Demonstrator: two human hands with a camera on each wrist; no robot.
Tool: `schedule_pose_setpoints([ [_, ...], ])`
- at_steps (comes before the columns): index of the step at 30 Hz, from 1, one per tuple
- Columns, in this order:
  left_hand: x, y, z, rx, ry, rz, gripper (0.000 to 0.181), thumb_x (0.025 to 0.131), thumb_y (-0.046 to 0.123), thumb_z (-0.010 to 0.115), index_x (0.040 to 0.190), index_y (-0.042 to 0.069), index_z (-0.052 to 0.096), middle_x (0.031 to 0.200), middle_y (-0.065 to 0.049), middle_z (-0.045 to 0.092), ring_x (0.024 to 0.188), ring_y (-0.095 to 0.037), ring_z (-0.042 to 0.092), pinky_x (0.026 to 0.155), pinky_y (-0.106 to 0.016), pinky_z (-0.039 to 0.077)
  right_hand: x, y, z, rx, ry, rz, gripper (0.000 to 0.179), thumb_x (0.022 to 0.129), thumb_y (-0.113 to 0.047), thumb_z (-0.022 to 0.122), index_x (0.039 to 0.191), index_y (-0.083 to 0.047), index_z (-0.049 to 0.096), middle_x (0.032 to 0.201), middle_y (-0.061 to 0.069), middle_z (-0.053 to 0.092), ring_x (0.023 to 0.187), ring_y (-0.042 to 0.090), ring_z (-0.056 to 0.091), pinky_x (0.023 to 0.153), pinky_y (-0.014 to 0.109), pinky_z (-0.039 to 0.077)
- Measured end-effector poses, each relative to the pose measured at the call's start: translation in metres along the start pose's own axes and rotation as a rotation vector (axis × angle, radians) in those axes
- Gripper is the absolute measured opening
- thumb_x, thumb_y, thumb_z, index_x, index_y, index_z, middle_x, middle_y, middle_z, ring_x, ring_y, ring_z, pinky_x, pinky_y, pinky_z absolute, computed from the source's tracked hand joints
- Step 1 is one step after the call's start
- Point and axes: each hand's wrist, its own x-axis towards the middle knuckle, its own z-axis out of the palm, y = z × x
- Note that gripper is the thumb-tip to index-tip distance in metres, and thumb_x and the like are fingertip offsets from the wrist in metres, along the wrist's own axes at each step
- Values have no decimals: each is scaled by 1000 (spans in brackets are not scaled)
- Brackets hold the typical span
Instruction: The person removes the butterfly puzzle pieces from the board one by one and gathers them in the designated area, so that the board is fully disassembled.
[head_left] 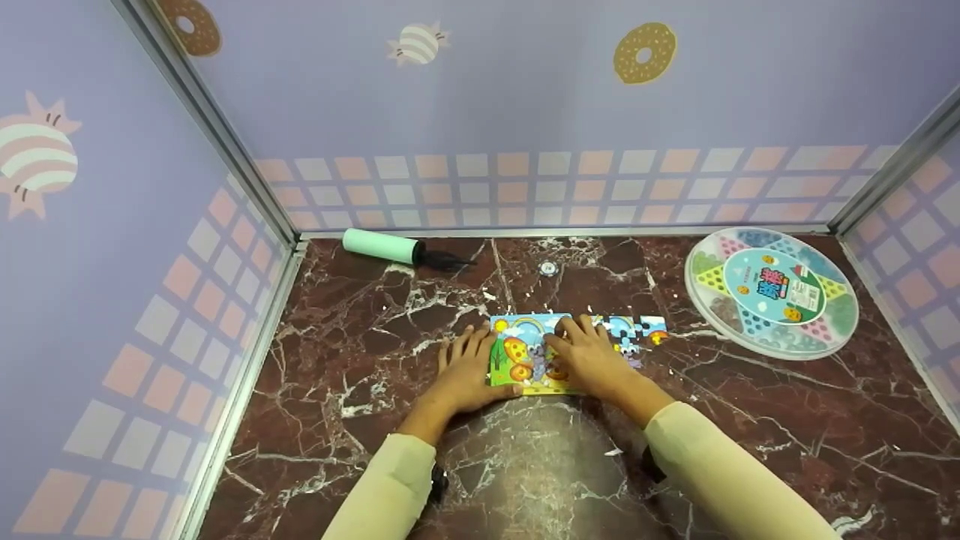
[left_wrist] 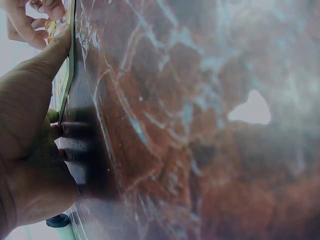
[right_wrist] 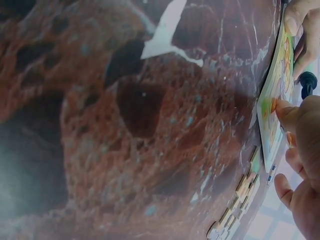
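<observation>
A colourful jigsaw puzzle board [head_left: 517, 351] with cartoon mice, a rainbow and a sun lies flat on the marbled surface. My left hand [head_left: 466, 375] rests at its left side, the fingers along that edge and the thumb touching the lower edge. Over the board's right part lies my right hand [head_left: 596, 361], its fingertips on the picture. In the right wrist view, the right thumb [right_wrist: 286, 114] presses an orange part of the board; other fingers bend loosely above it. Joined puzzle pieces [head_left: 651, 327] lie just right of the board, partly hidden by the right hand.
Behind to the left lies a mint green hand pump [head_left: 381, 246] with a black nozzle. A small round chip [head_left: 549, 268] sits behind the board. At the right is a round game box [head_left: 772, 292] with coloured beads. Patterned walls [head_left: 525, 97] enclose the surface.
</observation>
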Motion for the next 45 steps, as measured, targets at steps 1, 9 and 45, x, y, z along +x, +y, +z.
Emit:
schedule_pose_setpoints([
  [1, 0, 0, 0, -4, 1, -1, 117, 88, 73, 79, 175, 13, 30, 187, -7, 18, 174, -37, 7, 137, -68, -8, 0, 0, 0, 9, 0, 2, 38, 94, -18, 88, 128, -10, 73, 122, 13, 58, 112, 38, 50, 82, 58, 51],
  [9, 2, -3, 1, -8, -4, -3, 119, 88, 77, 77, 176, 14, 28, 188, -7, 16, 175, -37, 7, 137, -69, -8, -2, 5, 2, 73, 21, 10, 31, 98, -16, 82, 127, -10, 73, 125, 14, 59, 109, 37, 52, 80, 55, 48],
  [45, 2, -2, 0, -22, -7, 9, 116, 87, 73, 79, 175, 15, 30, 187, -7, 18, 174, -38, 7, 137, -71, -3, -42, 49, -11, 83, 141, -11, 37, 93, -10, 86, 128, -7, 77, 119, 16, 67, 105, 38, 60, 85, 57, 56],
])
